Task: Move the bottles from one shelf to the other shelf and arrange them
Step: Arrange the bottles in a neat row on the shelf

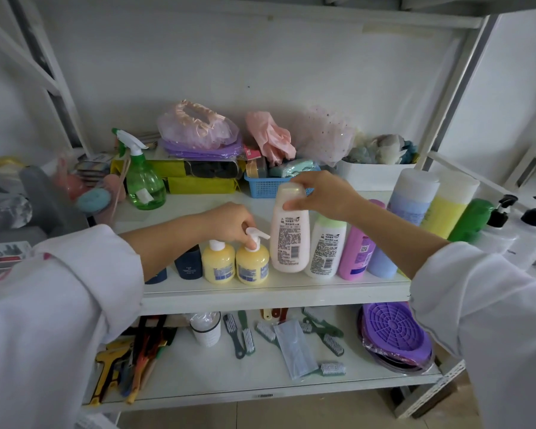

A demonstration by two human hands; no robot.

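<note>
Shelf (276,297) front edge carries a row of upright bottles. Right hand (324,193) grasps the cap end of the pink bottle (289,239) from above — body hangs straight below the grip, long axis vertical, base at or just above the shelf, cannot tell which. Green-cap bottle (325,249) stands just right of it. Left hand (229,222) pinches the pump of a yellow bottle (252,264), body directly below the fingers, nozzle pointing right toward the pink bottle — nearly touching. A second yellow bottle (218,261) stands just left.
</note>
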